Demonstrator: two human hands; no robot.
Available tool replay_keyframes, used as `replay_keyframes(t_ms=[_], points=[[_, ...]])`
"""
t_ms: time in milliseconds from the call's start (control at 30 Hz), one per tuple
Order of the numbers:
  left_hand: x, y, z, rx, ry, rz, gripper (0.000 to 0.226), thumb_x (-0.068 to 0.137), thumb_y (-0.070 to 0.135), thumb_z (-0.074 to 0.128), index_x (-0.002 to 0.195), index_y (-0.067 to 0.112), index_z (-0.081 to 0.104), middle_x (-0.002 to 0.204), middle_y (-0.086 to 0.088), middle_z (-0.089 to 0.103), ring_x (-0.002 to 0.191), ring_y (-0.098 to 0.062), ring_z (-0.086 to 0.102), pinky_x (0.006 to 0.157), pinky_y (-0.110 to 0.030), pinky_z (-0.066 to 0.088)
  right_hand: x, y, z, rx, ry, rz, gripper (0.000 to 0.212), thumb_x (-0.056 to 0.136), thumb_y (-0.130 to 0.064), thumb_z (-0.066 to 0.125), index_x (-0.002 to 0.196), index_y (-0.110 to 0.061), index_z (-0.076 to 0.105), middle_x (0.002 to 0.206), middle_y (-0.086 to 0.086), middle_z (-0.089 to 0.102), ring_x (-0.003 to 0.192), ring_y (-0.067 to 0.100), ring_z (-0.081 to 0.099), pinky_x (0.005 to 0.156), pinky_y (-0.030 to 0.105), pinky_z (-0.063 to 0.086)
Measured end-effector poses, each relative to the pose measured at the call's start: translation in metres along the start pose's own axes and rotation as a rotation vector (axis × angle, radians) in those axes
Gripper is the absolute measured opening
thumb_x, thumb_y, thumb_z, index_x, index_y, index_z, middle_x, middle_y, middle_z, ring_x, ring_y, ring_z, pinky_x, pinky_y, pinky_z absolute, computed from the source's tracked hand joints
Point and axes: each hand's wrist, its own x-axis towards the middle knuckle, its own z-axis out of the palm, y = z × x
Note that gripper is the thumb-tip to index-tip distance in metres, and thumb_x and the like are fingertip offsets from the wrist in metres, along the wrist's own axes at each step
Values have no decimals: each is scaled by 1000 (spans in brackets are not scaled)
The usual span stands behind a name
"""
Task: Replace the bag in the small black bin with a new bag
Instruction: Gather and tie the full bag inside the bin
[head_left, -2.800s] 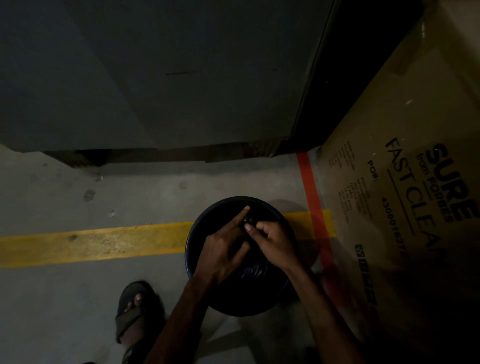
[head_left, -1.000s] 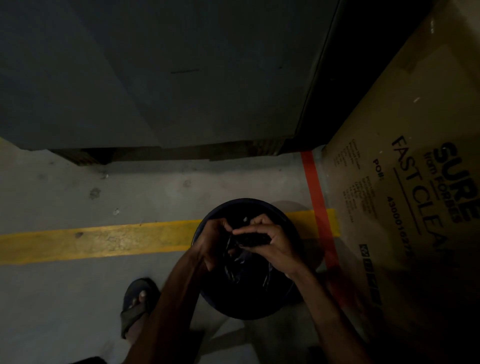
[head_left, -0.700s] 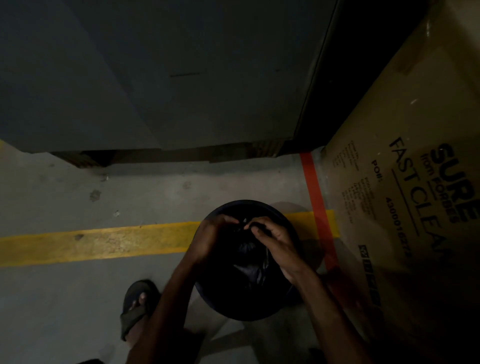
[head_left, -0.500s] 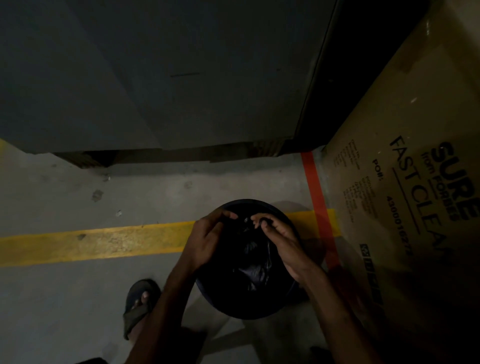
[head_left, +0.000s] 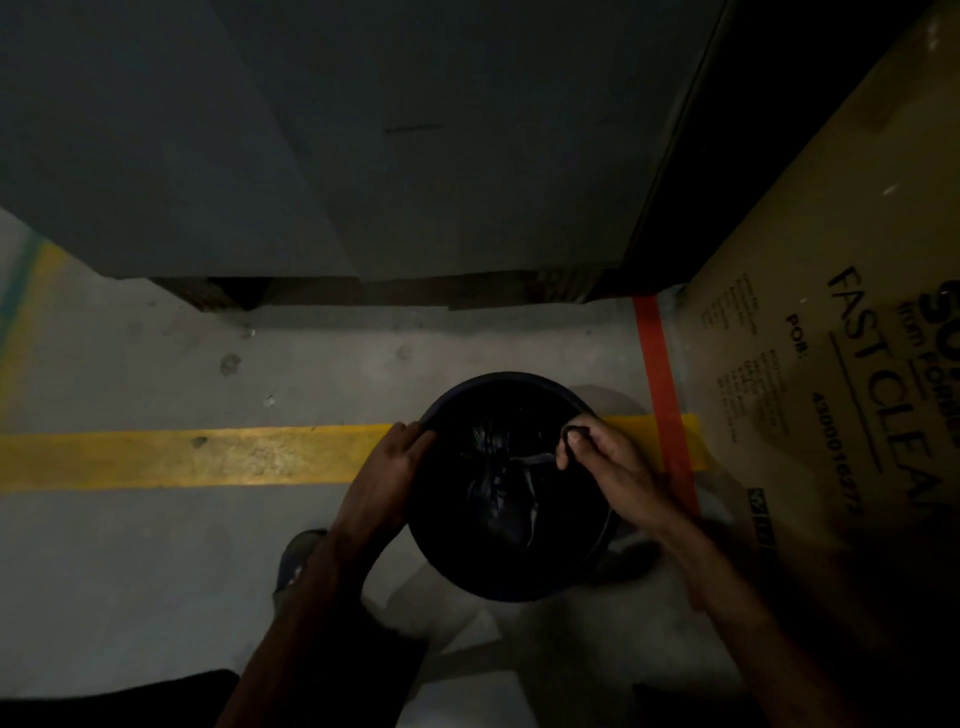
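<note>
The small round black bin (head_left: 498, 584) stands on the concrete floor, seen from above. A shiny black bag (head_left: 496, 483) lies crumpled inside it. My left hand (head_left: 387, 478) is curled over the bin's left rim, holding the bag's edge there as far as the dim light shows. My right hand (head_left: 605, 467) is at the right rim, with thumb and fingers pinched on a fold of the bag's edge. The bag's bottom is lost in shadow.
A big cardboard box (head_left: 831, 364) printed "FAST CLEAN" stands close on the right. A grey cabinet (head_left: 363, 130) blocks the far side. Yellow floor tape (head_left: 182, 457) and red tape (head_left: 660, 389) cross near the bin. My sandalled foot (head_left: 298, 558) is at its lower left.
Both hands were bunched together over the bin's middle, working the bag. They have moved apart to opposite rims, drawing the bag's edge outward.
</note>
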Motion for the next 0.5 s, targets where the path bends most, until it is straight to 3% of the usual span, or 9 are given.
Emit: replay_keyframes(t_ms=[100, 233, 367, 500], points=[[-19, -5, 5, 131, 56, 111, 14, 80, 15, 58, 92, 9, 58, 89, -13, 58, 79, -34, 52, 66, -40, 34, -6, 2, -16, -264, -75, -40, 29, 103, -26, 42, 80, -15, 56, 76, 0, 60, 76, 16, 60, 75, 36, 46], [-33, -19, 11, 166, 67, 142, 21, 74, -1, 50, 91, 4, 60, 85, -14, 58, 77, -32, 50, 62, -39, 35, -16, 8, -23, -472, -62, -17, 24, 101, -32, 43, 81, -26, 55, 78, -10, 63, 78, 7, 62, 73, 40, 50], [-38, -30, 10, 172, 69, 189, 25, 75, -10, 51, 92, 8, 50, 80, -14, 55, 75, -30, 48, 61, -39, 34, -25, 14, -24, -681, -28, 25, 23, 99, -47, 33, 85, -38, 49, 80, -21, 62, 87, 4, 57, 83, 42, 43], [-41, -37, 8, 187, 58, 178, 27, 70, -14, 52, 88, 6, 54, 78, -13, 55, 73, -29, 47, 59, -39, 34, -26, 13, -21, -769, 3, 63, 29, 97, -49, 29, 93, -33, 53, 79, -20, 64, 88, 5, 56, 89, 41, 36]])
